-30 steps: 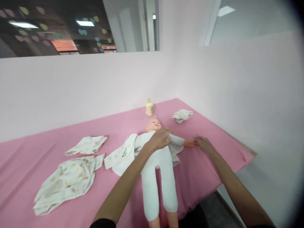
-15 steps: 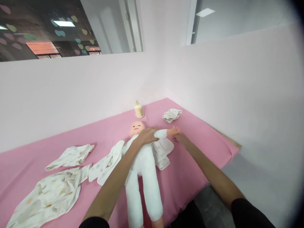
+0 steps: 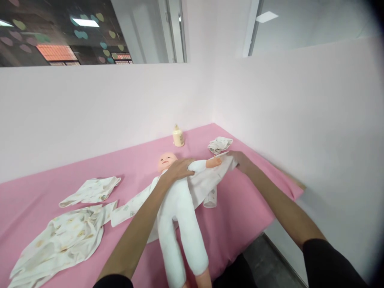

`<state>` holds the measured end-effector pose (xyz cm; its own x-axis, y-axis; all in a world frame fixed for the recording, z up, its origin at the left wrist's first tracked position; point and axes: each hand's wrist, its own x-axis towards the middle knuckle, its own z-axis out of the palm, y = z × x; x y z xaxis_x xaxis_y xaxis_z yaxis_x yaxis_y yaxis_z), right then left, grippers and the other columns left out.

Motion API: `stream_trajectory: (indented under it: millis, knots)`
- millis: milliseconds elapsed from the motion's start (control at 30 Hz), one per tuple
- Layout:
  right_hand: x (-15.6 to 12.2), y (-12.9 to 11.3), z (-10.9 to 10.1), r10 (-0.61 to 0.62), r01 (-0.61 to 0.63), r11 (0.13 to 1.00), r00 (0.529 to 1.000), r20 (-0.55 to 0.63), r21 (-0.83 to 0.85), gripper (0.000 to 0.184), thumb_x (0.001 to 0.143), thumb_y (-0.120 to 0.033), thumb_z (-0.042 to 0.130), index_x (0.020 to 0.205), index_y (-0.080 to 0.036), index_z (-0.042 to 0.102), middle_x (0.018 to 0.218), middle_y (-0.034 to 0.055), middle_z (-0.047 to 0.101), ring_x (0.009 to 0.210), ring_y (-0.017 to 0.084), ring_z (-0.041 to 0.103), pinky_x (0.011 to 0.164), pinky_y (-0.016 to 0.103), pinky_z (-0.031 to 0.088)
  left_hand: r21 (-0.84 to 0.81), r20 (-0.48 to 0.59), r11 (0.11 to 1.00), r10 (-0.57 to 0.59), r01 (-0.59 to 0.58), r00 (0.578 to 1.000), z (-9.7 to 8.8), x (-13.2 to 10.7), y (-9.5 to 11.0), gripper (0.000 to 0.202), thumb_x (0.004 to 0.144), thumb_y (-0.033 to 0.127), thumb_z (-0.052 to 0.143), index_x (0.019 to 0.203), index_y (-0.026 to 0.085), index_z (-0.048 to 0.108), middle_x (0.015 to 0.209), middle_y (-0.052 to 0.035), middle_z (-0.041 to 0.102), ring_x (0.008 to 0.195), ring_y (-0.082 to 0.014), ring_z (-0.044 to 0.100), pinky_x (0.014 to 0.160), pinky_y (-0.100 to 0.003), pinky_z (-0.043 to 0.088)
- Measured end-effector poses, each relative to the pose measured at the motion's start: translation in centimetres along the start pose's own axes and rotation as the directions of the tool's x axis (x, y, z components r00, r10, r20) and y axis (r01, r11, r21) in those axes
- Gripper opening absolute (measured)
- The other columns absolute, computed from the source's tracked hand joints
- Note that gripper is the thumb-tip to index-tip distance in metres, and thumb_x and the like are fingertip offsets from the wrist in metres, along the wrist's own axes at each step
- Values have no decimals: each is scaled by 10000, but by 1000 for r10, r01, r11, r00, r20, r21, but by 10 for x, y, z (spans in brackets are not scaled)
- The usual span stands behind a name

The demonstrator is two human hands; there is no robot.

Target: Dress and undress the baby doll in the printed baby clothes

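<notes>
On pink sheeting (image 3: 243, 224), left hand (image 3: 179, 169) gripping doll's (image 3: 180, 202) arm (image 3: 198, 165), right hand (image 3: 242, 161) pinching white garment (image 3: 207, 184)

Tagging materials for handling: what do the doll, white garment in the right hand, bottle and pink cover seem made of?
Doll: matte white cloth body, softly rounded; head smooth, likely vinyl or rubber.
White garment: thin, matte, likely cotton; it drapes from the right hand.
Bottle: probably plastic, opaque and smooth-looking; too small to be sure.
Pink cover: creased, low sheen; cloth or vinyl, can't tell.
</notes>
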<state>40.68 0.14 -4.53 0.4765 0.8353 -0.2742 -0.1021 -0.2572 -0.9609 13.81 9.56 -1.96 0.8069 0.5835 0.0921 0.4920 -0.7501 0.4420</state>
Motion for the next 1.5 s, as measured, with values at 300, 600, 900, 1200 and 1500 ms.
stream_trajectory:
  millis: [300, 600, 900, 1200, 1500]
  knots:
    - [-31, 46, 16, 12, 3, 999, 931, 365, -41, 363, 911, -479, 437, 845, -169, 615, 687, 45, 645, 527, 137, 557, 503, 250, 475, -53, -14, 998, -34, 33, 999, 3, -4, -3, 366, 727, 298, 608, 1088, 252, 652, 1063, -39, 685, 893, -236, 604, 671, -265, 377]
    - [-28, 83, 38, 13, 141, 898, 938, 347, -417, 207, 718, -229, 664, 912, -167, 629, 719, -10, 626, 522, 90, 479, 479, 207, 359, -163, -43, 983, -96, 88, 994, 2, -10, -6, 461, 699, 311, 652, 1157, 262, 651, 1090, -34, 691, 928, -253, 611, 698, -277, 408]
    - [-19, 65, 36, 33, 346, 734, 841, 540, -585, 142, 738, -285, 689, 671, -179, 622, 577, -28, 543, 518, 112, 475, 487, 230, 379, -85, -25, 994, -78, 76, 997, 4, -12, -3, 397, 740, 347, 633, 1130, 271, 620, 1079, -22, 690, 932, -235, 618, 682, -264, 404]
    - [40, 37, 17, -442, 374, 444, 882, 164, -814, 304, 977, -240, 351, 1163, -159, 576, 1184, 151, 610, 1093, 253, 550, 930, 378, 389, -21, 18, 994, -106, 106, 994, 3, -11, 4, 411, 740, 339, 607, 1145, 271, 608, 1102, -1, 684, 951, -221, 619, 695, -266, 412]
    - [29, 83, 62, -466, 527, 333, 813, 350, -782, 521, 816, -439, 710, 1245, -166, 599, 1285, 131, 592, 1236, 309, 492, 1073, 472, 336, 60, 71, 995, -82, 78, 994, 11, -4, 13, 393, 739, 282, 560, 1131, 272, 593, 1117, 14, 684, 943, -204, 628, 688, -268, 408]
